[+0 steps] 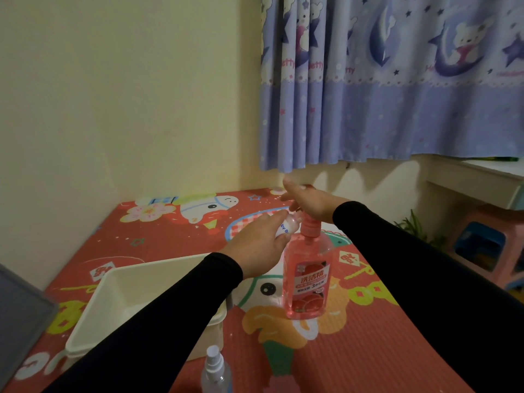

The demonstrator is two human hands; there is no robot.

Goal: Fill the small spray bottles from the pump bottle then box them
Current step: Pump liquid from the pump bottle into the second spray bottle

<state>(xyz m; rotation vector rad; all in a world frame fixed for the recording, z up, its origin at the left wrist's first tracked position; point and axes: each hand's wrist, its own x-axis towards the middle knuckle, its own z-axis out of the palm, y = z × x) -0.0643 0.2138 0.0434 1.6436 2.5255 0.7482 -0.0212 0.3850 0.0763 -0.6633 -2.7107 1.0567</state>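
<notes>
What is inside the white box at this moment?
The white box shows only bare pale walls and floor where visible. The left sleeve crosses its near right part, so anything lying there is hidden.

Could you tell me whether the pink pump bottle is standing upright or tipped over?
Upright. The pink pump bottle stands on its base on the mat, pump head on top under the right hand.

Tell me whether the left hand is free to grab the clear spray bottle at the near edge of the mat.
Probably not yet. The left hand grips a small white bottle at the pump bottle spout, so it is occupied. The clear spray bottle stands uncovered below the left forearm, beside the white box.
</notes>
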